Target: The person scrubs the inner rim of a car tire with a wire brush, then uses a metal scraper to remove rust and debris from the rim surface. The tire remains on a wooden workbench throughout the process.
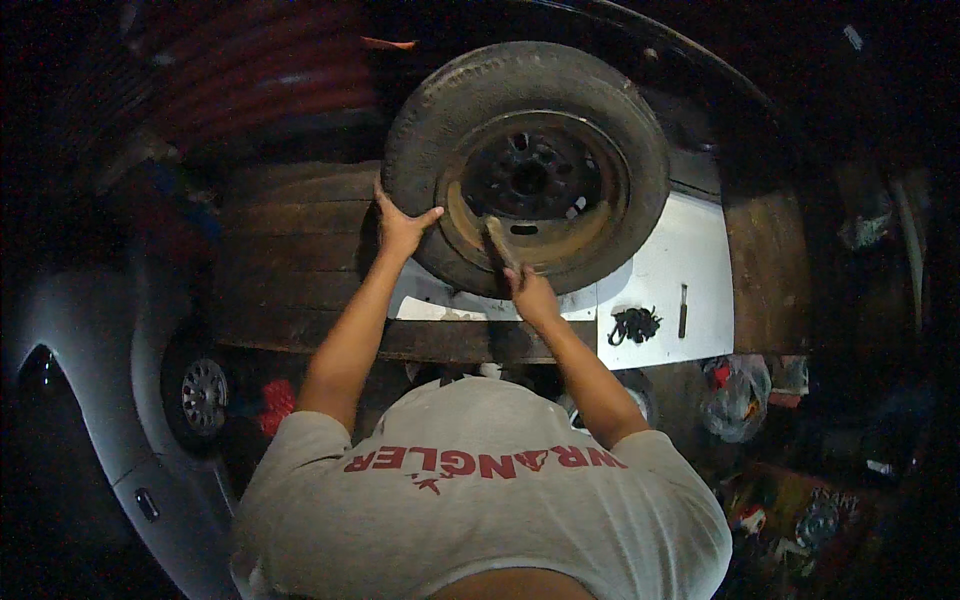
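A car wheel (640,150), a black tyre on a dark steel rim with brown dirt around its inner edge, rests on a workbench in front of me. My left hand (402,230) grips the tyre's left side, its thumb reaching over the sidewall toward the rim and its fingers at the tread. In my right hand (535,298) is a tan stick-like tool (497,242), closed in my fingers at the wheel's near side. The tool's far end lies against the lower part of the rim; its exact kind is unclear.
Under the wheel lies a white board (700,250), bearing a tangled black bundle (635,325) and a slim dark tool (683,312). Wooden planks (290,240) form the bench. At the left stands a silver car (100,350); a stuffed plastic bag (738,400) is at the right.
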Action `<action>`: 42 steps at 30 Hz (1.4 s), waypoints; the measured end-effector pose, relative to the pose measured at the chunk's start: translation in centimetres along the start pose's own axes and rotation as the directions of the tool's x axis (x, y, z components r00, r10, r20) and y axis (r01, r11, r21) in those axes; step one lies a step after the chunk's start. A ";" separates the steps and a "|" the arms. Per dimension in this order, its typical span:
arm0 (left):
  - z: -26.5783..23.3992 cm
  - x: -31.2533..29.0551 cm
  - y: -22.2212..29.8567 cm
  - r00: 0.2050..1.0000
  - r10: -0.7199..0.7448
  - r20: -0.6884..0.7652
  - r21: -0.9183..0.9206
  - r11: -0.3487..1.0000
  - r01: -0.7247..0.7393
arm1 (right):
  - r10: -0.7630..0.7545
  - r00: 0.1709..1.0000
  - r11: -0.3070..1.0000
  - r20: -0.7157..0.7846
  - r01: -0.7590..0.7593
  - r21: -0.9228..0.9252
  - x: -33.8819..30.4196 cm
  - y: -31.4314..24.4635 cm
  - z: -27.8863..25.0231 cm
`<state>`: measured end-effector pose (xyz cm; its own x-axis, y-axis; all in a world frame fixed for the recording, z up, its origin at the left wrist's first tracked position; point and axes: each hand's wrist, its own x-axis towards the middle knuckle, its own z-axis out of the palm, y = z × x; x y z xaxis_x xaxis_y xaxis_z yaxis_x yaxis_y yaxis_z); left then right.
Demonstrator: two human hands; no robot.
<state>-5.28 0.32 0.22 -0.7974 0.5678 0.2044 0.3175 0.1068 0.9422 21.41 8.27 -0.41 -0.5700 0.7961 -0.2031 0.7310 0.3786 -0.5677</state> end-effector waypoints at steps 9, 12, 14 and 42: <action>1.3 -6.7 1.7 0.948 0.317 0.035 0.239 0.918 -0.316 | 0.347 0.902 0.927 -0.258 -0.372 -0.054 -4.7 5.0 -3.3; 2.5 -9.6 0.2 0.877 0.433 0.209 0.223 0.852 -0.474 | 0.341 0.883 0.930 -0.323 -0.367 -0.022 -5.6 4.8 -3.6; 3.6 -11.1 0.1 0.844 0.417 0.338 0.108 0.874 -0.475 | 0.330 0.861 0.940 -0.387 -0.339 0.049 -6.5 6.5 -3.3; 35.8 -23.8 3.9 0.448 0.080 0.890 0.051 0.960 -0.274 | 0.484 0.672 0.862 -0.561 -0.257 0.437 -11.6 39.0 -7.6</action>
<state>33.30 16.38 -10.48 0.1254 0.9897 -0.0690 0.5499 -0.0114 0.8351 59.36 17.43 -14.17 0.1813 0.9828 0.0364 0.6129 -0.0840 -0.7857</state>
